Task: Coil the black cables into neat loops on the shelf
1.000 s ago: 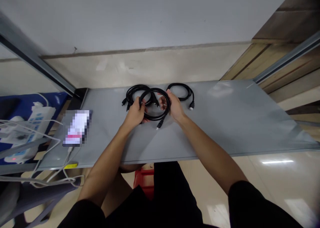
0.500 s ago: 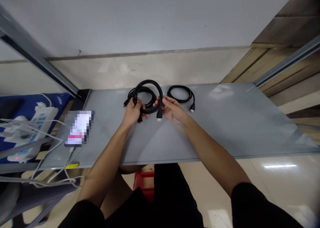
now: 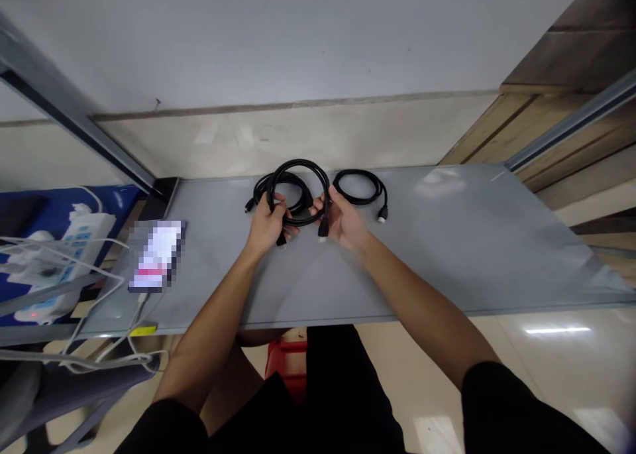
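The left grip [image 3: 267,225] clasps the left side of a glossy black coiled cable [image 3: 304,222], and the right grip [image 3: 346,220] pinches its right side between thumb and fingers, so the loop is held up between the 2 hands over the middle of a flat grey desk [image 3: 437,255]. Beneath the loop, 2 black plugs with pale tips point downward, 1 beside each grip. Just behind, partly hidden, lies another round black coil [image 3: 256,190]; whether it is 1 cable or more is hard to tell. Near the right grip, a separate black cable loop [image 3: 354,200] rests flat, its pale-tipped plug toward the viewer. Well to the left lies a rectangular, pixel-blurred device [image 3: 158,255] with a white lead, near a small yellow tag [image 3: 144,331]. Beyond the desk's left end, a long white power strip [image 3: 72,262] sits on a blue surface [image 3: 122,199].
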`<state>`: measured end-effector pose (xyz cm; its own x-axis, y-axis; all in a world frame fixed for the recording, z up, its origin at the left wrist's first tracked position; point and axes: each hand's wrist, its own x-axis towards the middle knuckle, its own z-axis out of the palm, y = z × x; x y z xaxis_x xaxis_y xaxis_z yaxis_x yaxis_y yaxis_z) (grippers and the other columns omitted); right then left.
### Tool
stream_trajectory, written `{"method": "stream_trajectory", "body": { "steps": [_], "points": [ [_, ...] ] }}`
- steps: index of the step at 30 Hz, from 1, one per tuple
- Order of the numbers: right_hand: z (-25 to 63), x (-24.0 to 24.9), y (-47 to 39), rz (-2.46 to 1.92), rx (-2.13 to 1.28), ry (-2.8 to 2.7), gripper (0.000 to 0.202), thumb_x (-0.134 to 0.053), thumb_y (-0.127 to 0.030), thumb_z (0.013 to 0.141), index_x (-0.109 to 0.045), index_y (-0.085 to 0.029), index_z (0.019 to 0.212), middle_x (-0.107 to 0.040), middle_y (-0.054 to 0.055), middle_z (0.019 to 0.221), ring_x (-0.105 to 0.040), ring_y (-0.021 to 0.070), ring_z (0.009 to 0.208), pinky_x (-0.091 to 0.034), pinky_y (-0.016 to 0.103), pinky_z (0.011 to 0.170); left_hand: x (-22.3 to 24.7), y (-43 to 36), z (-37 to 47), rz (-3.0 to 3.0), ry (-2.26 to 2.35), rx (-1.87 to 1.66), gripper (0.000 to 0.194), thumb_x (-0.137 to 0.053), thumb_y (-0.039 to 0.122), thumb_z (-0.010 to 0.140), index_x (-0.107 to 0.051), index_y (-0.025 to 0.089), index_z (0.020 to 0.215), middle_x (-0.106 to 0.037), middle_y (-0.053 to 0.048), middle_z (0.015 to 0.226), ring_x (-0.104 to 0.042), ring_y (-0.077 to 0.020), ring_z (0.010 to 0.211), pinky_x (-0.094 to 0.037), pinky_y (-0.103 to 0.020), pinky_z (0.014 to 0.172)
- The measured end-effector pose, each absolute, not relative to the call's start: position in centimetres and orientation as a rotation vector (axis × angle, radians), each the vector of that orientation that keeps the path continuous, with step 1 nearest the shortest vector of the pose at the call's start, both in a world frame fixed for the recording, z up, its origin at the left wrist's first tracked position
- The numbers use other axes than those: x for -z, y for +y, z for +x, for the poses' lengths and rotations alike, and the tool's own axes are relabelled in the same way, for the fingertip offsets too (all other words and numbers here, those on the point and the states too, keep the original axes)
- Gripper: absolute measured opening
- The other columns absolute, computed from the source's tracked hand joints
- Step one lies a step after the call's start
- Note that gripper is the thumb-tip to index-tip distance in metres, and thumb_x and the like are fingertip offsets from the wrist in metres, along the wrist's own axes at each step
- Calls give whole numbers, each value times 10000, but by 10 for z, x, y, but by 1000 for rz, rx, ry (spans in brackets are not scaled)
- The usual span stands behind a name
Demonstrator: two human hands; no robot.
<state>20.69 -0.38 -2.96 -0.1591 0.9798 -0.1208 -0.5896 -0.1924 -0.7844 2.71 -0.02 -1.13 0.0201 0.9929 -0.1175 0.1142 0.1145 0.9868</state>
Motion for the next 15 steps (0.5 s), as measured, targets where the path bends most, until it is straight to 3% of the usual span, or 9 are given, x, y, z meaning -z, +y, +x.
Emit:
{"method": "stream_trajectory", "body": {
  "steps": [4, 9, 15],
  "points": [
    [210, 27, -5, -731, -1704, -644, 545, -782, -694, 939, -486, -265, 778, -520, -39, 676, -549, 147, 629, -457, 281, 565, 12, -2, 29, 1257, 1301, -1032, 159, -575, 221, 1039, -518, 243, 1186, -656, 37, 762, -721, -178, 503, -486, -217, 414],
    [213, 23, -6, -670, -1694, -617, 342, -722, -544, 1012, -600, -264, 859, -398, -95, 571, -352, 116, 492, -524, 288, 617, 12, -4, 29, 1325, 1332, -998, 177, -565, 238, 1052, -535, 234, 1226, -649, 36, 770, -670, -152, 448, -471, -218, 393],
    [215, 24, -4, -733, -1632, -630, 361, -705, -531, 1012, -583, -271, 795, -310, -109, 536, -261, 109, 450, -481, 275, 547, 20, -3, 27, 1453, 1273, -1066, 386, -667, 319, 1033, -542, 253, 1392, -684, 11, 883, -685, -126, 573, -531, -204, 491]
  ]
}}
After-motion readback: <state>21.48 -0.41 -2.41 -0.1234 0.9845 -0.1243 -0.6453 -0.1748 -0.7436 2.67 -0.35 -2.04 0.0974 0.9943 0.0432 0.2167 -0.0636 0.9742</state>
